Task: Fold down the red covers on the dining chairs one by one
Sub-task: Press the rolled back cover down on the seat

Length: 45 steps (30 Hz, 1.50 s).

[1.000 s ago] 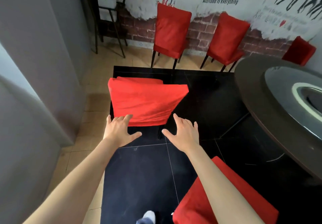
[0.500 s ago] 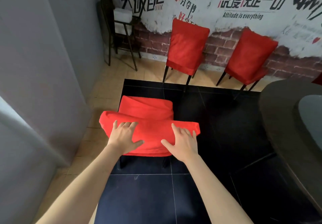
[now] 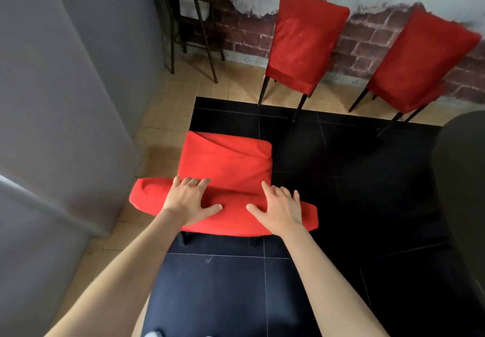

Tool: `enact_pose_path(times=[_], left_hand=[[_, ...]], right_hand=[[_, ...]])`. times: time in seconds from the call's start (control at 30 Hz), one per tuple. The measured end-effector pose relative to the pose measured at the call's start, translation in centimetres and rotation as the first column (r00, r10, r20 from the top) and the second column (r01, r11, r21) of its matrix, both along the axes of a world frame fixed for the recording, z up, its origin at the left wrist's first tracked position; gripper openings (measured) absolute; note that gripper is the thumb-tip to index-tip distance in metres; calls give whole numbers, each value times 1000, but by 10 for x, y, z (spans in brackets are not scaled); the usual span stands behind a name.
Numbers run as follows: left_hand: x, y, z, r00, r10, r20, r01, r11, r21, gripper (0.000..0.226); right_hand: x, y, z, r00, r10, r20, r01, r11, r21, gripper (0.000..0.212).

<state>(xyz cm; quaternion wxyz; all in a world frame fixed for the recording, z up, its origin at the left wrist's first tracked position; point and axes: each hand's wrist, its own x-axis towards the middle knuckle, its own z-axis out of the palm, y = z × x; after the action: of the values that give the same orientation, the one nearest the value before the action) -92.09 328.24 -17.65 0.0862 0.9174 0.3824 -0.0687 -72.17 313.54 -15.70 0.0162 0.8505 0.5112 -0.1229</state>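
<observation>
Both hands lie flat, fingers straight, on the red cover (image 3: 225,205) at the top of the near chair's back: left hand (image 3: 187,201), right hand (image 3: 282,209); neither grip holds cloth. The fold on this chair seems about to start, so the fingers must next catch the cover's edge and draw it down.

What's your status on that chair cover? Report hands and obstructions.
Left hand and right hand both flat on near chair's red cover, fingers spread, no grip. Cover bunched on backrest top. Nothing blocking. Two covered chairs wait by wall.
</observation>
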Motion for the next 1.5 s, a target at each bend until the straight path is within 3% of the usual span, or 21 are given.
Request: enact_pose_path(times=[0.1,0.2,0.53,1.1,1.5], left_hand=[[0,11,-5,996,-31,-84,31,1000,1,109],[-1,13,-7,990,-64,-124,65,998,9,110],[-3,11,-2,996,-68,-61,68,998,-8,105],[-36,12,-8,947,-321,-1,321,947,11,101],[-54,15,-5,897,-441,1,441,897,24,97]], right_hand=[[3,6,-12,998,-21,-55,21,1000,-10,85],[2,6,-18,999,-31,-11,31,999,-19,82],[-15,-1,-20,986,-104,127,108,994,-23,69],[-95,-40,-23,907,-387,164,386,922,35,60],[-139,-55,-22,855,-492,161,489,870,61,63]])
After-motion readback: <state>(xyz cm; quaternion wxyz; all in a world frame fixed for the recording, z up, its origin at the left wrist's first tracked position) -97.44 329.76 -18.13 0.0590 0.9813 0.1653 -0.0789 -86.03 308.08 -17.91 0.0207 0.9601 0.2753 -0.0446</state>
